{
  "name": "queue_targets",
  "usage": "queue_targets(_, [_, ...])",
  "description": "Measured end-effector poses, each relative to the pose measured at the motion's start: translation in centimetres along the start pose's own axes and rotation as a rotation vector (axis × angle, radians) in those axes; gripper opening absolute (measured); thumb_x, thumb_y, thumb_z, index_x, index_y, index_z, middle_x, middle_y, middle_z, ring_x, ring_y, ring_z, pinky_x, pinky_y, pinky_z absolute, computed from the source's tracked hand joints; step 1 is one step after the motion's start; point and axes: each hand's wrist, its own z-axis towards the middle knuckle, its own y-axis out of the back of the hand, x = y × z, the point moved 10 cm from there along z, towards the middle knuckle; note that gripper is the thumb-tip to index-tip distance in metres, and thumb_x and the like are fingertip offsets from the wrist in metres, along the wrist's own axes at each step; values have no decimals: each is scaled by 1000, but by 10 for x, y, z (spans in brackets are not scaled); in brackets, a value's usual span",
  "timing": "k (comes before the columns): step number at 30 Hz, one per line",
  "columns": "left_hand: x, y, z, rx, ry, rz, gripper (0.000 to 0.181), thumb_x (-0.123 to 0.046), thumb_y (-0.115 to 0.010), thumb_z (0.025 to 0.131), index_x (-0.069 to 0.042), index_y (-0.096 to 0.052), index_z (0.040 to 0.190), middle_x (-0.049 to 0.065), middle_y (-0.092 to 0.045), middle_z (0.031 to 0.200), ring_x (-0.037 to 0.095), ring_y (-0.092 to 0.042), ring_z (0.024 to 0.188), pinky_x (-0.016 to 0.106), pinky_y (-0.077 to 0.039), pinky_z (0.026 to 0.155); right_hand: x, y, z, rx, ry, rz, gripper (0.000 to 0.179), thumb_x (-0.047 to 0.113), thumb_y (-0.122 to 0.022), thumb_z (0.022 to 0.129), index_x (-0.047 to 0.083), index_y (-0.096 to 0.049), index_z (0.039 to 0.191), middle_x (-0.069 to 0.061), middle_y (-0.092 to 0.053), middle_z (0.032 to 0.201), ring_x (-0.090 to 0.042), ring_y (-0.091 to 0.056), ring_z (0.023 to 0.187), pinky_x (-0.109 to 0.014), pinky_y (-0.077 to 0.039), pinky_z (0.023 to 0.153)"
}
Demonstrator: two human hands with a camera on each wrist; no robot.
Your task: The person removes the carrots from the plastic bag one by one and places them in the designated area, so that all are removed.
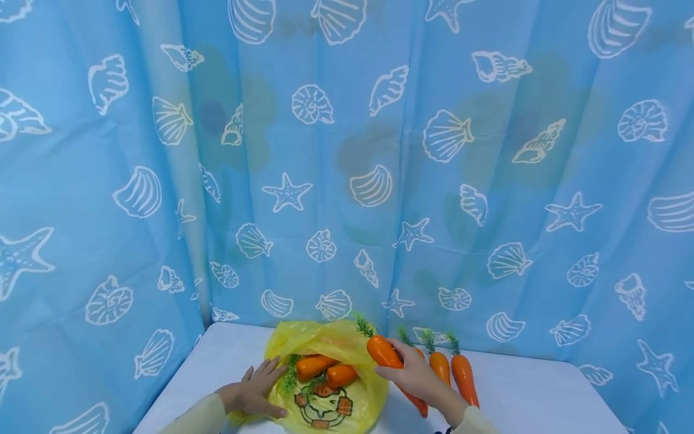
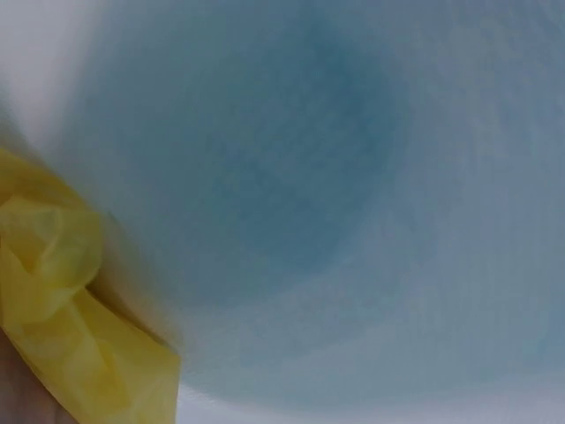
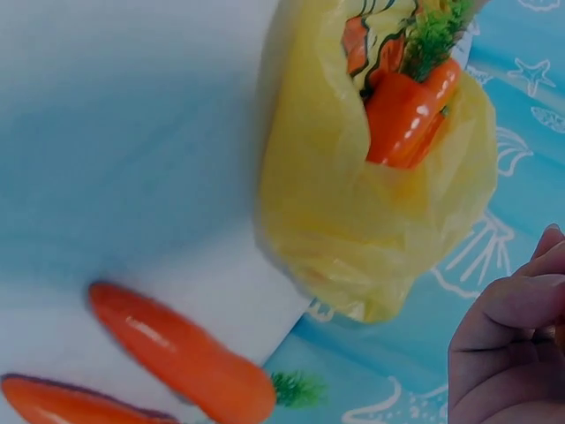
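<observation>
My right hand (image 1: 414, 372) grips a toy carrot (image 1: 386, 352) with a green top, held slantwise at the right side of a yellow plastic bag (image 1: 374, 398). In the right wrist view, that hand (image 3: 516, 344) shows at the right edge with fingers bent; the held carrot is almost out of frame. My left hand (image 1: 255, 390) rests with spread fingers on the bag's left edge. Through the bag's mouth, carrots (image 1: 341, 375) with green tops are visible inside. In the left wrist view, crumpled yellow plastic covers most of the hand.
To the right of my right hand, carrots (image 1: 463, 377) lie side by side on the white table (image 1: 520, 392), one partly hidden by the hand. A blue curtain (image 1: 347, 150) with white shell prints hangs behind the table and along its left side.
</observation>
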Motion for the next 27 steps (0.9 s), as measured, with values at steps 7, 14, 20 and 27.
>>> queue_targets(7, [3, -2, 1, -14, -17, -4, 103, -75, -60, 64, -20, -28, 145, 14, -11, 155, 41, -7, 141, 67, 1, 107, -15, 15, -2, -57, -56, -39, 78, 49, -69, 76, 8, -40, 136, -8, -61, 115, -16, -57, 85, -33, -50, 71])
queue_targets(14, [-1, -2, -2, 3, 1, -12, 103, -74, -60, 65, -20, -27, 145, 14, -10, 155, 41, -6, 141, 67, 2, 107, -23, 34, -6, -136, -122, -102, 77, 51, -72, 72, 13, -45, 133, -4, -60, 113, -15, -56, 83, -34, -50, 72])
queue_targets(20, [-1, -1, -6, 16, -9, -6, 100, -73, -58, 67, -21, -25, 145, 15, -9, 155, 40, -6, 141, 66, 2, 107, -31, 49, -11, -176, -169, -110, 78, 52, -72, 71, 13, -45, 133, -5, -59, 115, -15, -56, 86, -37, -51, 75])
queue_targets(27, [-2, -2, -2, 31, -6, -19, 100, -71, -61, 67, -19, -26, 145, 14, -8, 155, 41, -6, 141, 66, 3, 107, -46, 67, -19, -220, -213, -93, 82, 48, -74, 70, 9, -43, 135, -8, -61, 115, -17, -58, 87, -36, -52, 72])
